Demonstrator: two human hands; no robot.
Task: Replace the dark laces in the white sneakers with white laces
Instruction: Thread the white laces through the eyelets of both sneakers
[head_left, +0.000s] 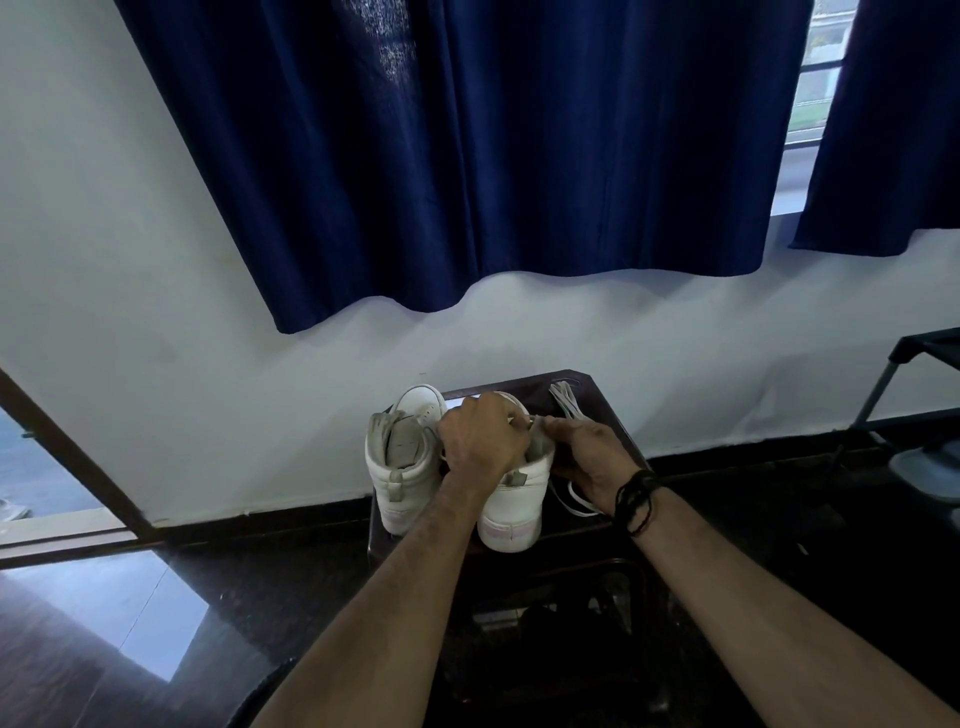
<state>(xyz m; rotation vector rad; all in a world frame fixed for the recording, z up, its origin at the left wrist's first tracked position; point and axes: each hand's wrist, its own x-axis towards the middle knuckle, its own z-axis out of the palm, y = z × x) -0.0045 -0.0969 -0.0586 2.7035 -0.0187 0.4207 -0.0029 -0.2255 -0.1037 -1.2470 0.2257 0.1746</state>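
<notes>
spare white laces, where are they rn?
Head view: the bundled white laces lie on the dark table at its far right corner, just right of the right sneaker, beyond the right hand.

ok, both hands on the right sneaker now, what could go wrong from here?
1. The white high-top sneakers stand at the near edge of the small dark wooden table; a tug by the left hand or right hand could tip one off.
2. The loose white lace lies under the right wrist and could get dragged off.
3. The hands hide the eyelets, so lacing progress cannot be checked.
</notes>
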